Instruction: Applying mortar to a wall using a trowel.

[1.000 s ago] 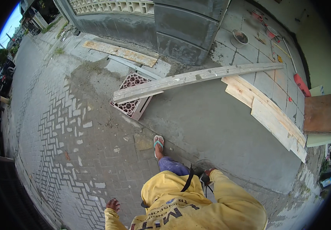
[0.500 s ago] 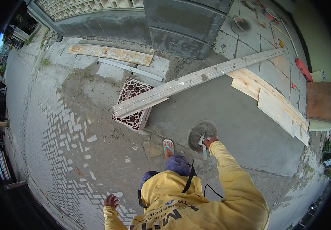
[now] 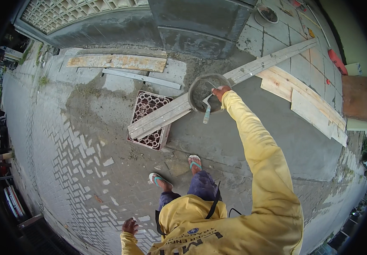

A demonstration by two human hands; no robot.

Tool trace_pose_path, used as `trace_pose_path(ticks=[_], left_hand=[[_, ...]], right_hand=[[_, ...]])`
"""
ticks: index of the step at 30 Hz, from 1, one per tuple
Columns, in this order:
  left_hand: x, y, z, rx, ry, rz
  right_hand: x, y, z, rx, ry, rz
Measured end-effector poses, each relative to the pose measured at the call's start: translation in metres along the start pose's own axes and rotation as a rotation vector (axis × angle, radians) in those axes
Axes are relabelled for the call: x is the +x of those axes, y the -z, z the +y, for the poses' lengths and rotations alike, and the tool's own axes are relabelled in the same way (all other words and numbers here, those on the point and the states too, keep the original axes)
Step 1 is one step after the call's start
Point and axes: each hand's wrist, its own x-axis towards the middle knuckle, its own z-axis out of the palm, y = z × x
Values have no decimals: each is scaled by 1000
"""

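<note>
My right hand (image 3: 221,92) is closed at the near right side of a round grey bucket (image 3: 191,98), apparently on its wire handle. Wet grey mortar (image 3: 199,88) lies inside. A trowel (image 3: 207,114) leans over the near rim, its worn pale-green grip pointing toward me. The bucket is over the middle of a long wooden beam (image 3: 166,111); whether it rests on the wood or hangs just above, I cannot tell. Down by my left side, my left hand (image 3: 130,226) holds nothing, its fingers loosely bent and apart.
One beam end lies across an upturned pinkish plastic crate (image 3: 162,137). Smooth wet concrete (image 3: 251,140) spreads under and beyond the beam, edged by pale boards (image 3: 311,108) on the right. Another plank (image 3: 115,62) lies near the wall. A second bucket (image 3: 266,15) stands on far tiles.
My right hand has lifted the bucket off the ground by the concrete's near edge and carried it forward and left to the beam. My second foot has come into view.
</note>
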Motion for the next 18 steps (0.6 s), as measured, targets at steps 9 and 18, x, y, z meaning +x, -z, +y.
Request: trace_pose_path(ticks=[9,18], left_hand=[[48,92,-69,-91,316,-81],[147,216,6,394,-24,-318]], right_hand=[[81,-38,-26,111,-140,225],[34,-94,-34,-198,-169,484]])
